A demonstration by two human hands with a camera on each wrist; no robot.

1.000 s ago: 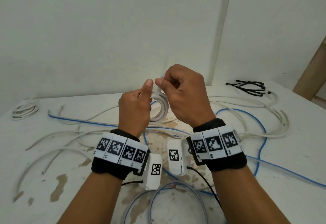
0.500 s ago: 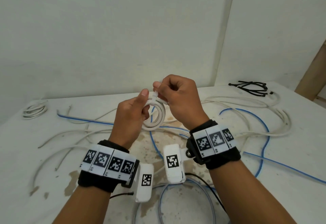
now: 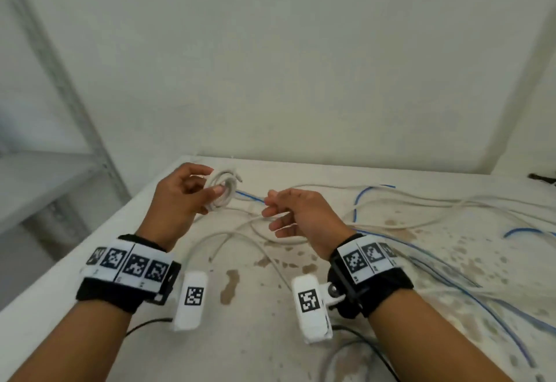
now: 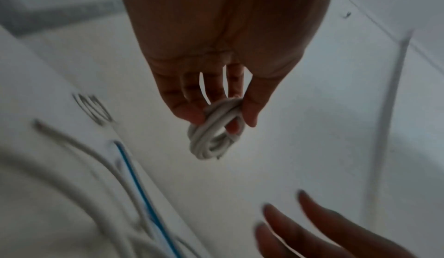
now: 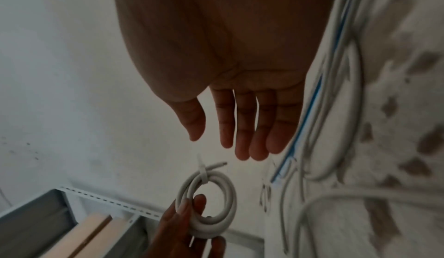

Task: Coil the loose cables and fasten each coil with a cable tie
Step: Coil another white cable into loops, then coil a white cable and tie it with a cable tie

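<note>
My left hand [image 3: 192,192] holds a small white cable coil [image 3: 221,190] between thumb and fingers, lifted over the table's far left corner. The same coil [image 4: 213,135] hangs from my fingertips in the left wrist view. In the right wrist view a white cable tie [image 5: 203,173] is wrapped round the coil [image 5: 206,203]. My right hand [image 3: 288,216] hovers to the right of the coil, fingers relaxed and holding nothing. Loose white cables [image 3: 391,201] and blue cables [image 3: 451,279] sprawl over the stained white table [image 3: 240,336].
A grey metal shelf [image 3: 45,177] stands left of the table, beyond its left edge. A second white coil [image 4: 93,108] lies on the table. Something black [image 3: 541,177] lies at the far right edge. White walls close the back.
My right hand has let go of the tie and coil and drawn off to the right. My left hand has carried the coil left, toward the table's corner. The view has swung left.
</note>
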